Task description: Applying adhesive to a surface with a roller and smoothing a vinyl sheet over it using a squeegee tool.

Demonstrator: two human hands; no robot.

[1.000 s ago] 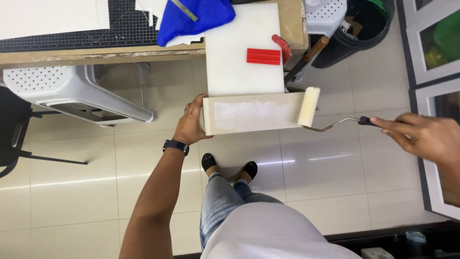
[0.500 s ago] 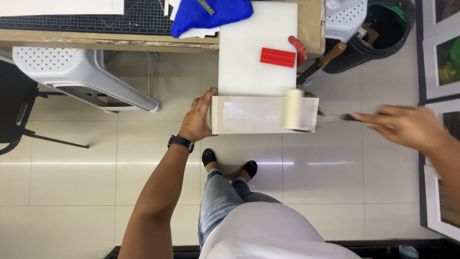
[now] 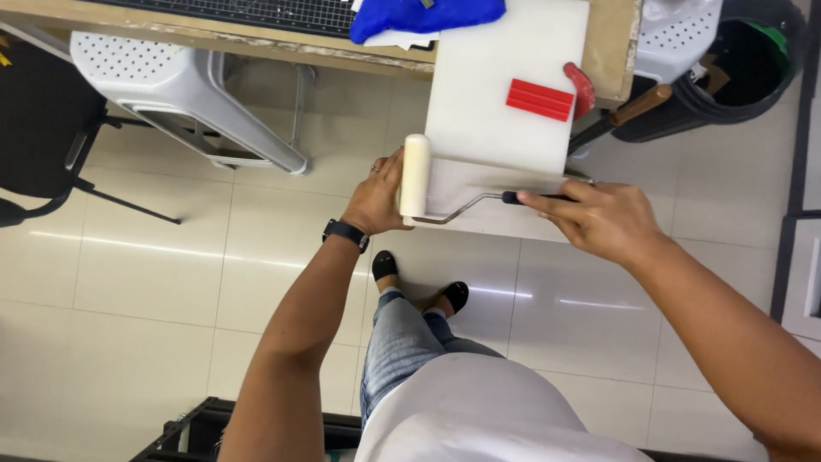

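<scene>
Rolling step: paint roller at left end of white panel, handle clasped by curled right hand; panel edge gripped by left hand; a steadied return pass is called for

Cream paint roller with black handle, white board, red ribbed block, blue cloth, black gridded cutting mat.

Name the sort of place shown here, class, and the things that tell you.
Probably a craft workshop: a gridded cutting mat on the workbench, a paint roller in the right hand, and a tiled floor.
</scene>
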